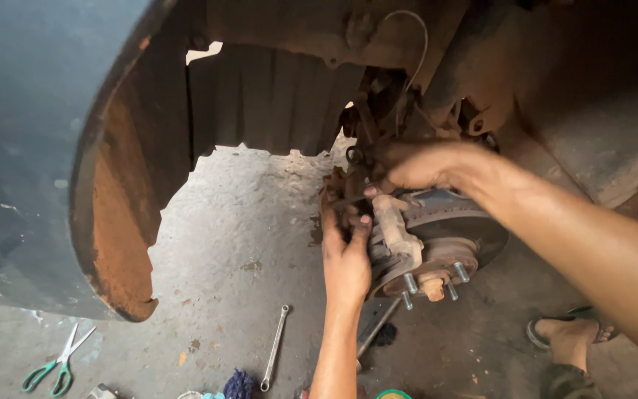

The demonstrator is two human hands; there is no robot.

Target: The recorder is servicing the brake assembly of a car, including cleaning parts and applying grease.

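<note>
1. Head view: left hand (346, 258) reaches up from below, fingers curled onto the rusty brake caliper (396, 230) at the wheel hub; thumb and fingers pinch its left edge.
2. Right hand (416, 165) comes in from the right, fingers closed around a small dark part at the top of the caliper, just above the left hand; what exactly it grips is too dark to tell.
3. Caliper sits over the brake disc (474, 222), inside the wheel arch, wheel off.
4. Hub (433, 284) below the caliper, rusty, wheel studs sticking out.
5. Rusted fender edge (116, 214) at left, dark car body beyond it.
6. Concrete floor (238, 244): spanner (275, 347) lying near the left forearm, green-handled scissors (59, 363) well apart at lower left.
7. Sandalled foot (570, 331) at lower right, on the floor.
</note>
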